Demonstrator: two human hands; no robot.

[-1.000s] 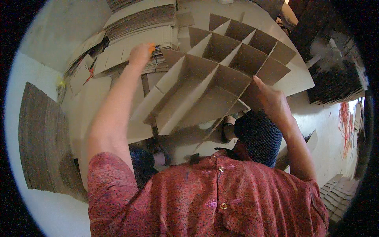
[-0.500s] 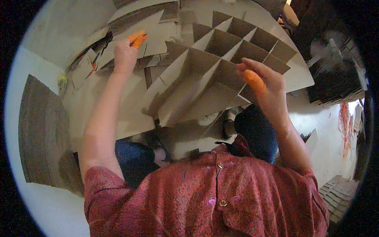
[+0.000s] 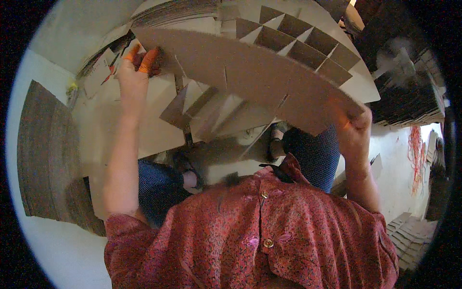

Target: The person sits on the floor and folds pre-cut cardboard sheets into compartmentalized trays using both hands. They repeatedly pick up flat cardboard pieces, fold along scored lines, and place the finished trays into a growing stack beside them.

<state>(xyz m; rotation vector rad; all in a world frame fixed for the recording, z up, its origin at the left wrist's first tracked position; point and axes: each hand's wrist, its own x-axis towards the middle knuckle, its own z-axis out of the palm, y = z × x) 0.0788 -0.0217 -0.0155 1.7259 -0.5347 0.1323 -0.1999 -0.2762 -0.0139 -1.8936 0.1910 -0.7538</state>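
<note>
A long slotted cardboard strip [image 3: 231, 67] stretches between my two hands, held above the table. My left hand [image 3: 136, 67], with orange wrappings on its fingers, grips the strip's left end. At the opposite end, my right hand [image 3: 357, 123] is closed around the strip; part of its fingers is behind the board. Beneath and beyond the strip stands a cardboard divider grid [image 3: 293, 45] of crossed pieces. The held strip hides the middle of that grid, while some of its near flaps show below the strip's lower edge.
Stacked flat cardboard [image 3: 178, 13] lies at the table's far left. A tall pile of cardboard sheets [image 3: 48, 159] stands left of the table [image 3: 139, 115]. Dark stacked sheets [image 3: 409, 91] are at the right, near hanging red strings [image 3: 416, 154]. More stacked cardboard [image 3: 414, 238] is at lower right.
Both hands now hold a long cardboard strip that was not in them before. My left hand moved slightly nearer and left; my right hand moved right and nearer.
</note>
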